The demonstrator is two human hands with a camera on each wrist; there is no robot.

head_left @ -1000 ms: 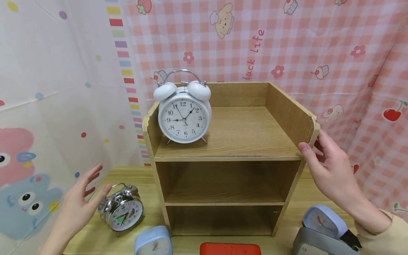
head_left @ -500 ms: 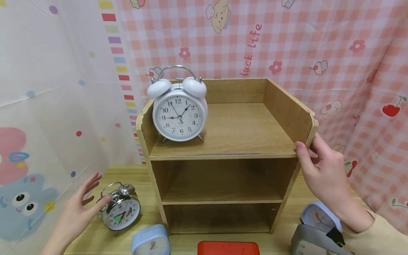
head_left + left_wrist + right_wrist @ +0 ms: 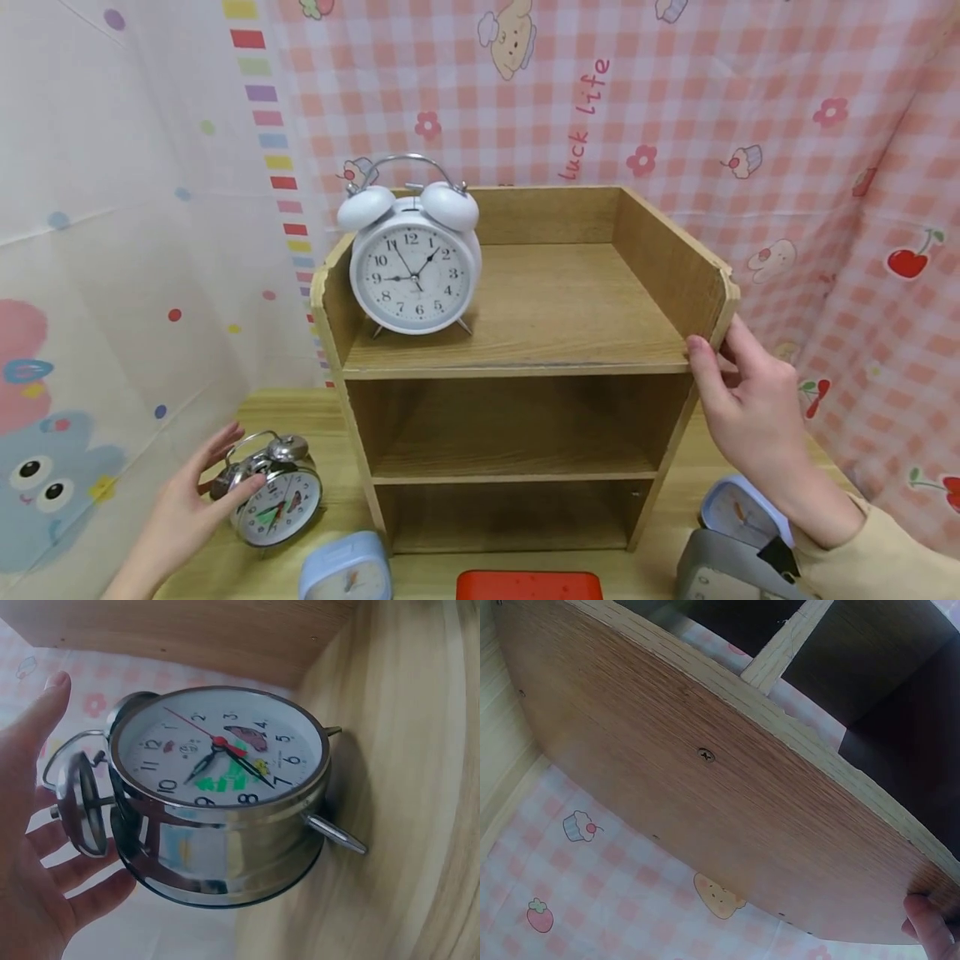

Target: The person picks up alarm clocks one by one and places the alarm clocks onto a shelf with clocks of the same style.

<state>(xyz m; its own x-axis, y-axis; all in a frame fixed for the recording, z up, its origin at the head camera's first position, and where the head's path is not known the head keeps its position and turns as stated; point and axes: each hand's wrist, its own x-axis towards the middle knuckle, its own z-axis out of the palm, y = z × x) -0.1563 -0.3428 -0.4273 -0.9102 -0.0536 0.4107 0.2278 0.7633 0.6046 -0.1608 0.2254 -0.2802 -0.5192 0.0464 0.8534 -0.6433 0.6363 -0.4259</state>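
Observation:
A silver twin-bell alarm clock (image 3: pixel 277 500) stands on the table left of a small wooden shelf (image 3: pixel 517 367). My left hand (image 3: pixel 180 508) is spread around its bells, thumb in front and fingers behind, fingertips close to the casing in the left wrist view. In that view the clock's face (image 3: pixel 217 750) and short metal legs show. My right hand (image 3: pixel 750 408) grips the shelf's right side panel at the front edge, thumb in front, fingers against the outer side. The right wrist view shows that panel (image 3: pixel 705 795) with a finger on it. A white twin-bell alarm clock (image 3: pixel 416 275) stands on the top board, at left.
A light blue clock (image 3: pixel 347 567) and a red case (image 3: pixel 528 586) lie before the shelf. At the right are another blue clock (image 3: pixel 742 510) and a grey one (image 3: pixel 723 567), partly behind my sleeve. A checked pink curtain (image 3: pixel 525 125) hangs behind.
My left hand has come closer round the silver alarm clock. My right hand keeps its hold on the panel. The shelf and clocks have shifted slightly left in the head view.

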